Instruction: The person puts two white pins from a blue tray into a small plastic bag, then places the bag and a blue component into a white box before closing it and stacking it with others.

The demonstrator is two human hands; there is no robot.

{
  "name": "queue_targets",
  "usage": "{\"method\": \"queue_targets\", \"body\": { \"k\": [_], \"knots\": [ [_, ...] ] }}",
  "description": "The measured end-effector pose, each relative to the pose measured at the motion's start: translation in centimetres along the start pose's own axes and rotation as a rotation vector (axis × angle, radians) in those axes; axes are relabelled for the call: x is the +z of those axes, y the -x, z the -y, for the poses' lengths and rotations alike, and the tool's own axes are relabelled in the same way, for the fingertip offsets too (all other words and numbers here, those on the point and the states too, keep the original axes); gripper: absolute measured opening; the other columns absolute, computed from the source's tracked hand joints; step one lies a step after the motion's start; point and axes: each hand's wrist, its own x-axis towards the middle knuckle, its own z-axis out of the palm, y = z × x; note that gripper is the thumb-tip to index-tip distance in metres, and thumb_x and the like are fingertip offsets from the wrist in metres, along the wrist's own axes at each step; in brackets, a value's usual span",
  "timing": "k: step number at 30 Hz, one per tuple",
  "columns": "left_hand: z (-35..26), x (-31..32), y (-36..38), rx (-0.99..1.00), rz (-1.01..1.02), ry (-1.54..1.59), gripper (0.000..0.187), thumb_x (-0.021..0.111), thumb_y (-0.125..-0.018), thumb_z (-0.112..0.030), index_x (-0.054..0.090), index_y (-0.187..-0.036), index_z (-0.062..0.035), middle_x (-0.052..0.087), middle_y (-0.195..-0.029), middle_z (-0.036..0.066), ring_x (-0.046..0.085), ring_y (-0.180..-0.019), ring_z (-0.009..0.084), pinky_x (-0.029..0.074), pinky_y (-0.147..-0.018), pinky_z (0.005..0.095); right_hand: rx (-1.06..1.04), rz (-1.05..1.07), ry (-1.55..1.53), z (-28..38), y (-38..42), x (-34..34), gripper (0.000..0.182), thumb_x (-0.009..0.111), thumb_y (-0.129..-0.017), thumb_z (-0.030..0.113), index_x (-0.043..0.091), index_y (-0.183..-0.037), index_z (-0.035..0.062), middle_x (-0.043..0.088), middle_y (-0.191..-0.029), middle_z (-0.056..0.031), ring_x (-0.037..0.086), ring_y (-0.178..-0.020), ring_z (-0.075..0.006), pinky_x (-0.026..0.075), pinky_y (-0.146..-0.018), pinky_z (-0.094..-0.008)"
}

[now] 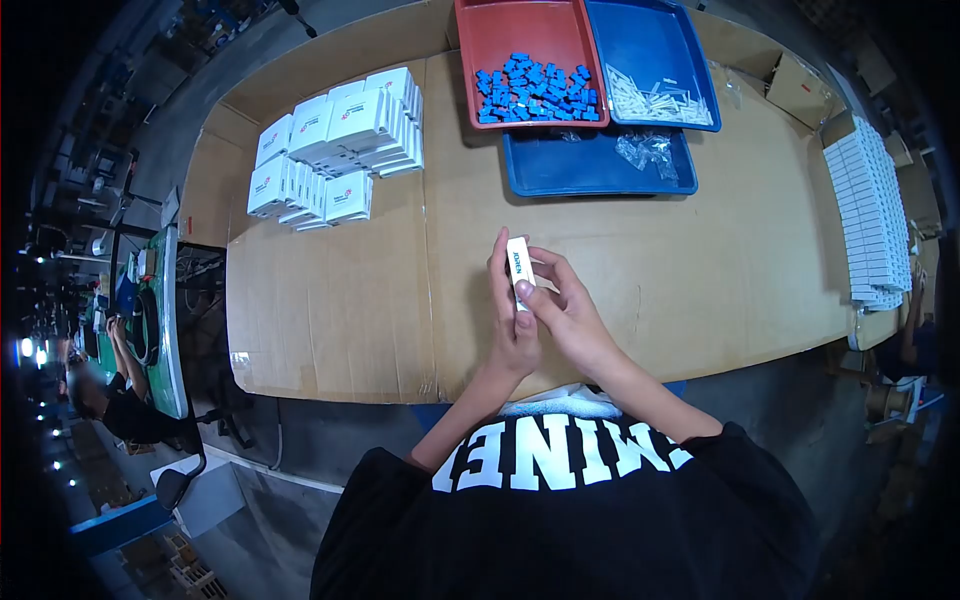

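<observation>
Both hands are closed around a slim white box (519, 260) with dark lettering on its face, held above the cardboard-covered table near its front edge. My left hand (512, 335) wraps it from the left and below, with fingers along its side. My right hand (568, 308) grips it from the right, its thumb pressed on the lower part of the printed face. The lower end of the box is partly covered by the thumbs.
White boxes (330, 135) are stacked at the back left. A red tray (525, 30) holds blue pieces; a blue tray (645, 40) holds white sticks. Below them, another blue tray (560, 175) contains clear plastic. Small white boxes (865, 215) line the right edge. A person (125, 390) works far left.
</observation>
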Motion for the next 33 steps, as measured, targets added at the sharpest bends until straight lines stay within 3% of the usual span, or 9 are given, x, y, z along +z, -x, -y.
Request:
{"method": "queue_targets", "body": {
  "k": [2, 5, 12, 15, 18, 21, 23, 26, 33],
  "knots": [
    [0.1, 0.5, 0.4, 0.012, -0.112, -0.093, 0.1, 0.03, -0.099, -0.074, 0.018, -0.159, 0.0054, 0.039, -0.15, 0.025, 0.046, -0.135, 0.0336, 0.035, -0.113, 0.0456, 0.006, 0.016, -0.023, -0.6, 0.0, 0.1, 0.063, 0.067, -0.102, 0.025, 0.037, -0.15, -0.0022, 0.05, -0.144, -0.0235, 0.066, -0.113, -0.0206, 0.054, -0.094, -0.032],
    [-1.8, 0.8, 0.0, -0.02, -0.146, -0.117, 0.111, 0.031, -0.093, -0.084, 0.014, -0.16, 0.0035, 0.04, -0.151, 0.025, 0.044, -0.137, 0.0324, 0.034, -0.116, 0.0445, -0.067, 0.008, 0.018, -0.3, 0.3, 0.7, 0.064, 0.067, -0.102, 0.025, 0.037, -0.152, -0.0026, 0.049, -0.146, -0.0245, 0.064, -0.118, -0.0232, 0.052, -0.099, -0.0345],
    [-0.1, 0.1, 0.5, 0.12, -0.155, -0.139, 0.115, 0.032, -0.09, -0.087, 0.018, -0.158, 0.0052, 0.044, -0.146, 0.023, 0.048, -0.133, 0.0315, 0.038, -0.112, 0.0435, -0.085, 0.01, 0.032, -0.8, 1.2, 1.7, 0.072, 0.066, -0.102, 0.025, 0.03, -0.157, -0.0032, 0.055, -0.142, -0.0235, 0.061, -0.123, -0.027, 0.046, -0.107, -0.0367],
    [0.2, 0.0, 0.4, 0.164, -0.156, -0.143, 0.116, 0.032, -0.089, -0.088, 0.019, -0.157, 0.0057, 0.045, -0.144, 0.023, 0.049, -0.131, 0.0312, 0.039, -0.11, 0.0432, -0.15, 0.0, 0.044, -0.9, 1.2, 1.9, 0.072, 0.064, -0.103, 0.024, 0.028, -0.16, -0.0013, 0.056, -0.143, -0.0214, 0.061, -0.122, -0.0229, 0.047, -0.106, -0.0345],
    [-0.4, -0.2, -0.2, 0.198, -0.21, -0.241, 0.117, 0.03, -0.088, -0.09, 0.031, -0.152, 0.0076, 0.05, -0.138, 0.023, 0.054, -0.124, 0.0314, 0.044, -0.105, 0.0424, -0.112, 0.035, -0.015, 0.0, 1.6, 2.1, 0.066, 0.061, -0.105, 0.021, 0.03, -0.16, 0.0007, 0.054, -0.146, -0.0188, 0.059, -0.123, -0.0185, 0.048, -0.103, -0.0319],
    [-1.5, 0.0, -0.8, 0.205, -0.214, -0.313, 0.113, 0.026, -0.09, -0.088, 0.044, -0.143, 0.0104, 0.053, -0.131, 0.024, 0.058, -0.118, 0.0321, 0.047, -0.1, 0.0424, -0.175, 0.01, 0.023, -0.7, 1.8, 1.9, 0.06, 0.057, -0.107, 0.019, 0.034, -0.159, 0.0018, 0.055, -0.145, -0.0156, 0.058, -0.123, -0.0152, 0.05, -0.1, -0.0287],
    [-1.4, 0.3, -0.9, 0.17, -0.249, -0.255, 0.102, 0.026, -0.093, -0.078, 0.051, -0.134, 0.0116, 0.054, -0.127, 0.023, 0.059, -0.114, 0.0323, 0.048, -0.097, 0.0424, -0.241, -0.024, 0.09, -1.2, 1.8, 1.7, 0.055, 0.054, -0.108, 0.019, 0.038, -0.157, 0.0007, 0.055, -0.147, -0.0164, 0.056, -0.127, -0.0178, 0.047, -0.103, -0.0294],
    [-0.9, 0.4, -0.8, 0.215, -0.26, -0.244, 0.088, 0.031, -0.095, -0.064, 0.054, -0.132, 0.0126, 0.057, -0.125, 0.026, 0.061, -0.109, 0.034, 0.051, -0.089, 0.0419, -0.267, -0.034, 0.119, -1.7, 1.9, 1.5, 0.052, 0.051, -0.109, 0.019, 0.04, -0.156, 0.0001, 0.053, -0.15, -0.0186, 0.053, -0.133, -0.0203, 0.042, -0.109, -0.0311],
    [-0.8, 0.8, -0.5, 0.2, -0.273, -0.185, 0.087, 0.032, -0.092, -0.062, 0.055, -0.13, 0.0121, 0.056, -0.124, 0.025, 0.061, -0.108, 0.0334, 0.051, -0.089, 0.0415, -0.266, -0.008, 0.14, -1.6, 2.2, 1.2, 0.05, 0.047, -0.11, 0.019, 0.04, -0.155, -0.0014, 0.047, -0.155, -0.0205, 0.047, -0.141, -0.0255, 0.036, -0.115, -0.0343]
  ]
}}
